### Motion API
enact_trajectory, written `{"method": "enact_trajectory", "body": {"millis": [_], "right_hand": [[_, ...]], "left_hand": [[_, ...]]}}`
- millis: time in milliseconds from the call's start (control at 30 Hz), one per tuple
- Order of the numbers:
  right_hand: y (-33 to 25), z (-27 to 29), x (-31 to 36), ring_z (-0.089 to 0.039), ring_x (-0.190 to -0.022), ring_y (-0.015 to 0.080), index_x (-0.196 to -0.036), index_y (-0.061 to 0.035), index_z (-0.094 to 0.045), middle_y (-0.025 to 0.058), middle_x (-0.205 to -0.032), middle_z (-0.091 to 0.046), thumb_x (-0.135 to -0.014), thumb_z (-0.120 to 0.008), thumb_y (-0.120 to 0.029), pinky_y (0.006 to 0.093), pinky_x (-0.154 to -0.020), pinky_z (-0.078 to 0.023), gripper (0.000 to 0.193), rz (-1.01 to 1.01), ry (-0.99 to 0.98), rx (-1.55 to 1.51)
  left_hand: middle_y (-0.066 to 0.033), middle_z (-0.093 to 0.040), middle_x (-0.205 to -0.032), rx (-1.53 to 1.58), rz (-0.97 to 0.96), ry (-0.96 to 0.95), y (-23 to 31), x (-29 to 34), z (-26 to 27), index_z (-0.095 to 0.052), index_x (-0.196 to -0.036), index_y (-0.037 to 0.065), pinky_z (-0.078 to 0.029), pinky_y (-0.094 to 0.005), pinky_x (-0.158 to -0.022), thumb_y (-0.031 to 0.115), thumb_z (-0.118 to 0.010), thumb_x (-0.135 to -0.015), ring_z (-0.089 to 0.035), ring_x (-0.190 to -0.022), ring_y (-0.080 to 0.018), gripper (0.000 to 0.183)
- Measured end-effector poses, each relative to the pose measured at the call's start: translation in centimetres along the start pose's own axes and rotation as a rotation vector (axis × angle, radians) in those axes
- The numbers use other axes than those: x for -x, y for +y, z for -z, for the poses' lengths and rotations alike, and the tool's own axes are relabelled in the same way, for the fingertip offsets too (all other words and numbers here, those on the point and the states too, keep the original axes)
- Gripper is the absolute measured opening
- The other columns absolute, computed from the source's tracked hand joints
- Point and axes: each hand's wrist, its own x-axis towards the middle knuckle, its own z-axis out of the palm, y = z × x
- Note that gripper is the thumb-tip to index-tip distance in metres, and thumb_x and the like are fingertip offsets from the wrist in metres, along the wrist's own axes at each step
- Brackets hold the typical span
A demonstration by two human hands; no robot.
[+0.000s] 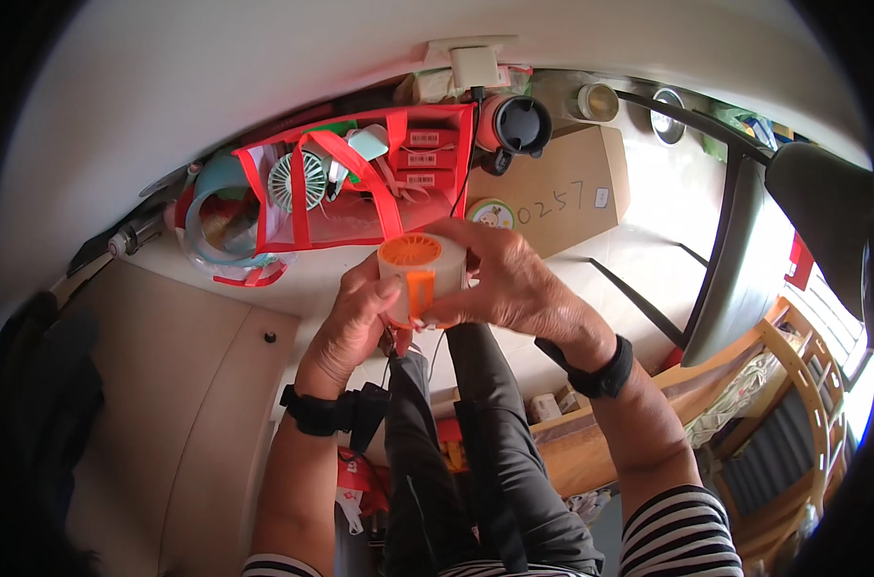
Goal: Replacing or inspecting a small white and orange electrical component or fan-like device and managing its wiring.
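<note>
Both hands gripped a small white fan [419,279] with an orange grille at picture centre: left hand [352,322] clasping its side, right hand [509,284] wrapped over it. The fan looked out of its packing, held above the lap. At eleven o'clock sat a red bag [360,183] with pink labelled boxes [425,159]; at one o'clock, a brown carton [562,188].
</note>
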Motion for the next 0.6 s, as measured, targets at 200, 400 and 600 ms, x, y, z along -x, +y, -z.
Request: {"method": "enact_trajectory", "body": {"millis": [200,400,600], "right_hand": [[0.8,1.9,-1.6,-0.057,-0.089,0.0161,-0.117,0.0019,-0.049,0.0092,-0.096,-0.059,-0.06,-0.08,-0.022,0.0276,-0.078,-0.047,0.069,-0.085,-0.069,-0.266],[1.2,1.6,-2.9,-0.059,-0.071,0.0121,-0.103,0.0084,-0.056,0.0083,-0.08,-0.061,-0.065,-0.076,-0.029,0.0233,-0.063,-0.049,0.057,-0.045,-0.008,-0.512],[2.1,1.6,-4.7,-0.057,-0.069,0.0113,-0.099,0.0062,-0.058,0.0075,-0.08,-0.06,-0.066,-0.073,-0.022,0.0231,-0.061,-0.047,0.046,-0.012,0.148,-0.412]], "left_hand": [[-0.0133,-0.058,-0.092,0.139,0.022,-0.026,0.8,-0.2,-0.1,-0.039,-0.121,0.0,-0.046,-0.0257,-0.039,0.058,-0.039,-0.081,-0.058,-0.064,-0.0187,0.07],[-0.0141,-0.057,-0.099,0.162,0.033,-0.098,1.1,-1.0,1.1,-0.04,-0.119,0.003,-0.049,-0.0329,-0.043,0.058,-0.03,-0.085,-0.059,-0.072,-0.0238,0.065],[-0.0184,-0.057,-0.091,-0.059,0.018,0.072,1.3,-0.3,2.4,-0.045,-0.112,-0.003,-0.05,-0.032,-0.047,0.04,-0.037,-0.09,-0.058,-0.064,-0.0203,0.049]]}}
